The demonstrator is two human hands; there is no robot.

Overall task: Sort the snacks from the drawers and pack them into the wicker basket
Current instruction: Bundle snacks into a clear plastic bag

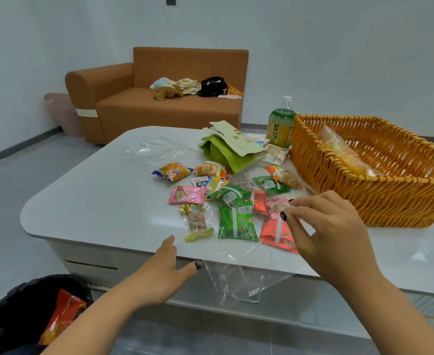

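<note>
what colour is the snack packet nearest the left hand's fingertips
Mostly clear with yellow twisted ends, the snack packet shows in the head view, near the left hand.

You are in a living-room-type space, sparsely furnished. An orange-brown sofa (159, 98) stands against bare white walls, with a plush toy (167, 93) and a black bag (212, 86) on its seat. A pink mesh bin (62, 114) sits beside it. Grey tiled floor. A low white coffee table (103, 201) with drawers stands before you.
</note>
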